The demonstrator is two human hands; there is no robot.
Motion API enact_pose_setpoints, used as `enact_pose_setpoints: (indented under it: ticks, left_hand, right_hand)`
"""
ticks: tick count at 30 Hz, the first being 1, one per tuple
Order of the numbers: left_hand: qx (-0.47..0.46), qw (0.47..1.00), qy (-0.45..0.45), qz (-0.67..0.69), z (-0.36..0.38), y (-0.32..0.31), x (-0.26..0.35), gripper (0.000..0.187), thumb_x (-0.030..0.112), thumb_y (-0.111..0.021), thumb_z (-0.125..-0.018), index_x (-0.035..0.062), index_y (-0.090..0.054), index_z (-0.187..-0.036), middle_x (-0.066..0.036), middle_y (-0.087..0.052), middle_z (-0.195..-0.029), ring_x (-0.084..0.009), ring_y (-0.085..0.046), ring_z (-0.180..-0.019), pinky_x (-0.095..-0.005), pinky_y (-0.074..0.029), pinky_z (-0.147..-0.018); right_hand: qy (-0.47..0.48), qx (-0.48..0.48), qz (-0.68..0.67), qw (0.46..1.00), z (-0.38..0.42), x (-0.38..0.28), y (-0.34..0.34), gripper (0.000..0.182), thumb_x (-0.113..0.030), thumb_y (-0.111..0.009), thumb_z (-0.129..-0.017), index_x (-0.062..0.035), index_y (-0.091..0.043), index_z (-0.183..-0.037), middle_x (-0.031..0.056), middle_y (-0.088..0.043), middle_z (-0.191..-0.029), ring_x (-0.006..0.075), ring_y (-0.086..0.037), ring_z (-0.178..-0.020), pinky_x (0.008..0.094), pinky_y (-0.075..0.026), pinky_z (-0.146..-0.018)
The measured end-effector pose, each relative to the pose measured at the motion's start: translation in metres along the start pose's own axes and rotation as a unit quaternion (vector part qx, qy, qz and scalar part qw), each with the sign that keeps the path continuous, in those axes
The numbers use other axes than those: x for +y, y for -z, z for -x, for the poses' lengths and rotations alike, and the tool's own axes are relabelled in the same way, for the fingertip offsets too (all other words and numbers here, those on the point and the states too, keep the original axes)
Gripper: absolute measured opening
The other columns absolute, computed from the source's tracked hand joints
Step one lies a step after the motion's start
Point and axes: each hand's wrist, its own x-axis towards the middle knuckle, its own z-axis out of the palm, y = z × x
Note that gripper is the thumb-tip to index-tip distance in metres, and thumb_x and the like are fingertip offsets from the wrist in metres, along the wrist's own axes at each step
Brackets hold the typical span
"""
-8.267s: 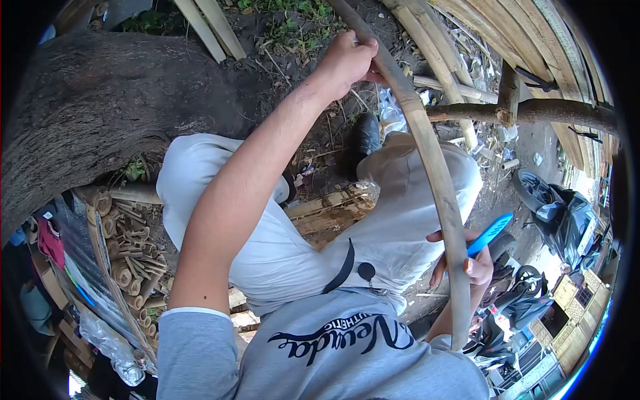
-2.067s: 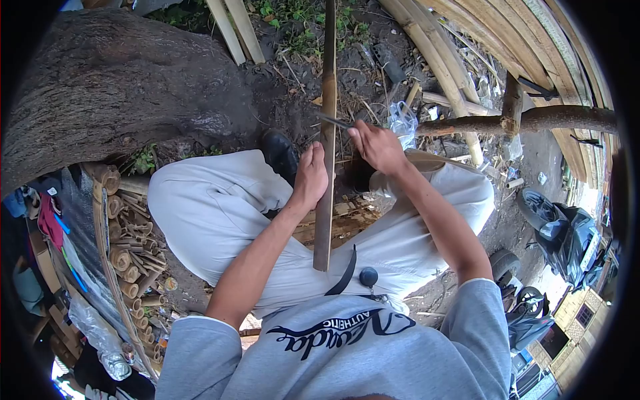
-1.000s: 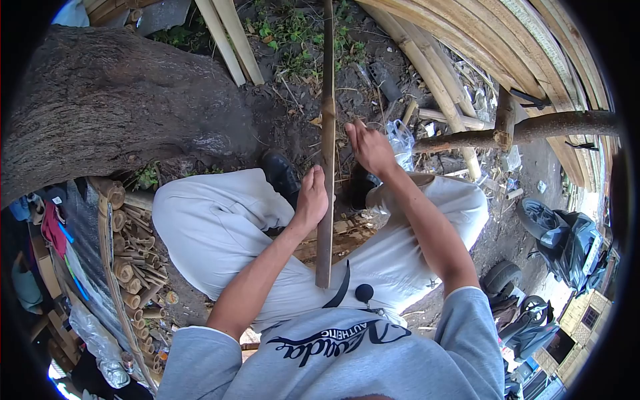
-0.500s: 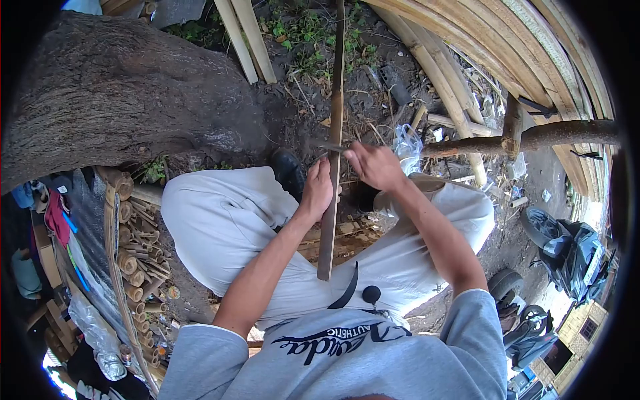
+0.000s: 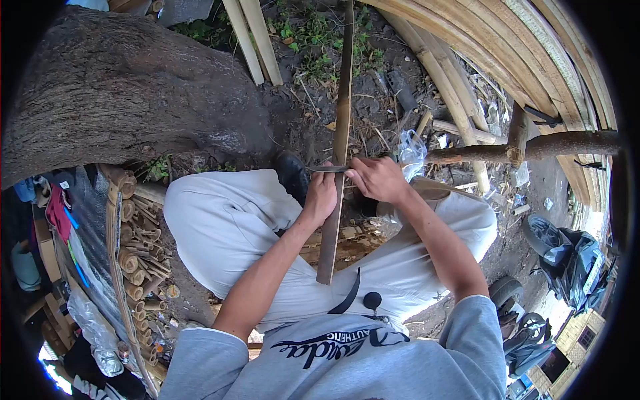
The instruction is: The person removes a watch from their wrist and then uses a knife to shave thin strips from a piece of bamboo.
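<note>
A long bamboo strip runs from my lap up past my boots to the top of the head view. My left hand grips it from the left side, about midway along its visible length. In my right hand is a knife, its handle hidden in the closed fingers. The blade lies crosswise over the strip, close to my left fingertips. The strip's near end rests over my light trousers, beside a dark strap.
A thick tree trunk fills the upper left. Cut bamboo pieces are stacked at the left. Long bamboo slats lean at the upper right, above a wooden pole. A motorcycle stands at the right.
My right hand and the knife have moved down along the strip toward me, so the blade is now beside my left fingers. The view has shifted slightly.
</note>
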Motion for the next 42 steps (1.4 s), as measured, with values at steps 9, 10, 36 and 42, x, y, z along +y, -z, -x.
enact_pose_setpoints:
  ticks: [9,10,36,42]
  left_hand:
    - [-0.076,0.971,0.094,0.207,0.031,0.001,0.041,0.036,0.047,-0.035,-0.109,0.0155,-0.046,-0.096,0.002,-0.044,-0.069,-0.0073,-0.042,-0.047,-0.0248,-0.036,-0.040]
    - [-0.072,0.974,0.089,0.196,0.031,0.002,0.038,0.036,0.047,-0.035,-0.109,0.0156,-0.046,-0.096,0.003,-0.045,-0.069,-0.0075,-0.043,-0.047,-0.0250,-0.036,-0.040]
    - [-0.220,0.868,0.131,0.426,0.039,0.015,0.055,0.036,0.050,-0.036,-0.108,0.0175,-0.051,-0.111,0.004,-0.034,-0.056,-0.0070,-0.033,-0.039,-0.0226,-0.025,-0.032]
    - [-0.241,0.843,0.078,0.474,0.034,0.014,0.061,0.036,0.032,-0.048,-0.105,0.0083,-0.049,-0.133,-0.005,-0.046,-0.065,-0.0095,-0.037,-0.038,-0.0237,-0.032,-0.029]
  right_hand:
    - [-0.240,0.044,0.044,0.969,-0.005,0.030,-0.003,0.030,-0.031,-0.043,-0.107,-0.0050,-0.052,-0.096,0.0209,-0.062,-0.070,0.0433,-0.062,-0.061,0.0512,-0.049,-0.053]
    - [-0.149,0.026,0.029,0.988,-0.003,0.020,0.001,0.029,-0.031,-0.043,-0.107,-0.0050,-0.052,-0.098,0.0214,-0.063,-0.071,0.0434,-0.062,-0.062,0.0513,-0.050,-0.054]
    - [-0.370,0.102,0.043,0.922,-0.012,0.057,0.003,0.041,-0.040,-0.036,-0.109,-0.0027,-0.050,-0.100,0.0285,-0.065,-0.072,0.0496,-0.065,-0.070,0.0587,-0.051,-0.059]
    - [-0.174,0.092,-0.005,0.980,-0.014,0.019,0.010,0.027,-0.028,-0.047,-0.107,-0.0037,-0.052,-0.097,0.0199,-0.061,-0.074,0.0431,-0.062,-0.066,0.0503,-0.049,-0.056]
